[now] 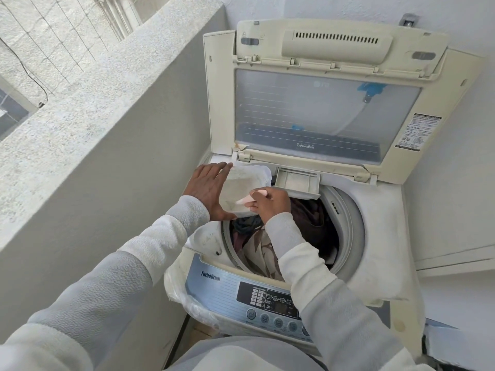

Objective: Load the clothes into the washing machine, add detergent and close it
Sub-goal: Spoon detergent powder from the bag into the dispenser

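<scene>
A top-loading washing machine (375,236) stands with its lid (326,108) raised upright. Dark and patterned clothes (262,247) fill the drum. The detergent drawer (297,182) at the drum's back rim is pulled out. My left hand (211,190) cups the left side of a clear plastic tub of white detergent powder (245,183) over the machine's back left corner. My right hand (270,202) grips a pale pink scoop (253,196) whose tip dips into the tub.
A rough concrete parapet wall (107,116) runs close along the machine's left side. The control panel (267,298) faces me at the front edge. A white plastic bag (182,290) hangs at the front left corner. A white wall backs the machine.
</scene>
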`<move>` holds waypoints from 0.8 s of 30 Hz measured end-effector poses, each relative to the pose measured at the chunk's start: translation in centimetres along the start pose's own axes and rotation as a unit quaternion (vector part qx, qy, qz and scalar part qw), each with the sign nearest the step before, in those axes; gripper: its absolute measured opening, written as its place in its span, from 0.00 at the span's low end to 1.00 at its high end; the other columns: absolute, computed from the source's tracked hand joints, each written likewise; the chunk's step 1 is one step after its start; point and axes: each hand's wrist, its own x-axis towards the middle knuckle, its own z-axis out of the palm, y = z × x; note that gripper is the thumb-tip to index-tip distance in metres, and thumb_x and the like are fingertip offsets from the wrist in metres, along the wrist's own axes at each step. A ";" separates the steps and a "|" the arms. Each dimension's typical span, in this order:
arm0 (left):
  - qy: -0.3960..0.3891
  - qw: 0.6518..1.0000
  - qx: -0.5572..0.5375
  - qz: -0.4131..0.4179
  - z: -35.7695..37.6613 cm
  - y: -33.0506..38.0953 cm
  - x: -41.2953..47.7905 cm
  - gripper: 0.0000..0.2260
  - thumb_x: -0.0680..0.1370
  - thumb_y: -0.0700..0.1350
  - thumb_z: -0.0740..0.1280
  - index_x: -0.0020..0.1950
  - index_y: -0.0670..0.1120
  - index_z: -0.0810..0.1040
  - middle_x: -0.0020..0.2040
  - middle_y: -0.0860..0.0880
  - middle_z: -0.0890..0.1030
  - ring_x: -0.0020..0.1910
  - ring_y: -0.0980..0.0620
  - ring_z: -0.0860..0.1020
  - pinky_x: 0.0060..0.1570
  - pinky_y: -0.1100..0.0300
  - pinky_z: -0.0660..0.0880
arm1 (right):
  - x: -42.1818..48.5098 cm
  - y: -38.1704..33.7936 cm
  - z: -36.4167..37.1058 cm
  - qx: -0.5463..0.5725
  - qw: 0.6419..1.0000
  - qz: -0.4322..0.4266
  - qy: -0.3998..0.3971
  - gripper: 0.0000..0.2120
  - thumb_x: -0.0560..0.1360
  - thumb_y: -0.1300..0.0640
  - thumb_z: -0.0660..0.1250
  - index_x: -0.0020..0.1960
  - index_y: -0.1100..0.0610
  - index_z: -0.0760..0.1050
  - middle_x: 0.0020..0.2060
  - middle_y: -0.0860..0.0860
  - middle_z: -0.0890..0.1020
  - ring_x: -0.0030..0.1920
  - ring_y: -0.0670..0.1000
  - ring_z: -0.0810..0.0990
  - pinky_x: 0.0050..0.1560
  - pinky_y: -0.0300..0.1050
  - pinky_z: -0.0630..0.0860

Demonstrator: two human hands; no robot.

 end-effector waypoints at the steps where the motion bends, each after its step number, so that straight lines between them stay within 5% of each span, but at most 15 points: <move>1: -0.001 1.000 0.002 -0.001 0.0 0.1 0.0 0.56 0.57 0.68 0.74 0.76 0.44 0.57 0.73 0.45 0.65 0.70 0.43 0.64 0.72 0.50 0.55 | -0.1 -0.2 -0.4 0.059 0.998 0.034 -0.001 0.06 0.74 0.64 0.67 0.39 0.60 0.79 0.37 0.63 0.83 0.35 0.55 0.85 0.41 0.47 0.83; 5: -0.004 1.000 -0.003 -0.001 -0.1 0.2 0.2 0.55 0.57 0.68 0.74 0.76 0.44 0.57 0.73 0.45 0.65 0.71 0.44 0.63 0.72 0.50 0.53 | -0.2 -0.4 -2.3 0.190 0.978 0.091 -0.005 0.03 0.76 0.67 0.66 0.48 0.67 0.76 0.30 0.58 0.82 0.28 0.48 0.83 0.30 0.36 0.79; 16: -0.006 1.000 -0.001 -0.001 -0.1 0.2 0.3 0.55 0.57 0.68 0.74 0.76 0.44 0.57 0.73 0.45 0.65 0.71 0.44 0.64 0.72 0.50 0.54 | 0.7 0.9 -5.5 0.233 0.965 0.112 0.041 0.02 0.75 0.66 0.68 0.44 0.62 0.79 0.44 0.62 0.83 0.33 0.51 0.85 0.32 0.38 0.79; 20: -0.012 1.000 0.001 -0.004 -0.1 0.3 0.4 0.56 0.57 0.68 0.74 0.77 0.45 0.56 0.73 0.45 0.64 0.71 0.44 0.63 0.72 0.51 0.53 | 1.1 1.5 -6.0 0.228 0.965 0.111 0.059 0.01 0.75 0.65 0.69 0.46 0.62 0.78 0.49 0.64 0.83 0.33 0.51 0.85 0.30 0.38 0.79; 24: -0.012 1.000 -0.001 -0.005 -0.1 0.3 0.4 0.56 0.57 0.68 0.74 0.77 0.45 0.56 0.73 0.45 0.64 0.71 0.44 0.63 0.72 0.51 0.53 | 1.3 1.7 -6.5 0.235 0.963 0.120 0.059 0.10 0.75 0.65 0.69 0.55 0.68 0.77 0.52 0.66 0.82 0.34 0.52 0.86 0.30 0.38 0.78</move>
